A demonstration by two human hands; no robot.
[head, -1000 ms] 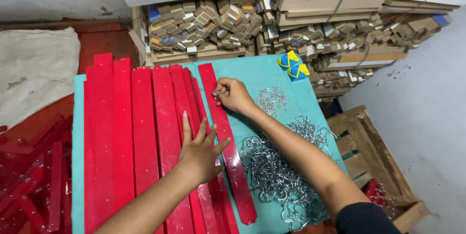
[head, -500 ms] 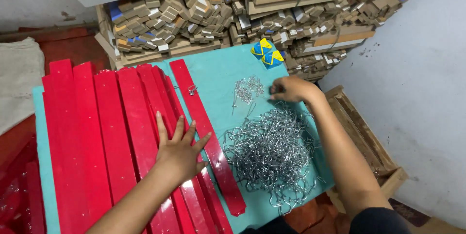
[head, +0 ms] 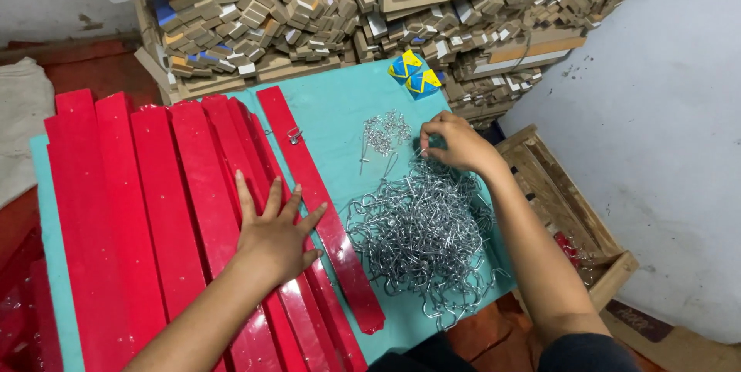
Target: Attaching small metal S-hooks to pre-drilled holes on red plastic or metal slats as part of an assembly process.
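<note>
My left hand (head: 272, 235) lies flat, fingers spread, on a row of long red painted slats (head: 166, 210) laid side by side on a teal table (head: 340, 109). The rightmost red slat (head: 318, 202) carries a small metal hook (head: 294, 136) near its far end. My right hand (head: 457, 143) reaches into the far edge of a big heap of silvery wire hooks (head: 421, 237), fingertips pinched among the wires; whether one is held I cannot tell. A smaller cluster of hooks (head: 384, 133) lies just left of that hand.
Bundles of small wooden blocks and boards (head: 332, 17) are stacked behind the table. Two blue-and-yellow boxes (head: 414, 75) sit at its far edge. A wooden crate (head: 567, 210) stands to the right by a grey wall. More red pieces (head: 19, 295) lie lower left.
My right hand left the far end of the rightmost slat and moved right to the wire hook heap. The left hand stayed pressed on the slats. The view shifted slightly.
</note>
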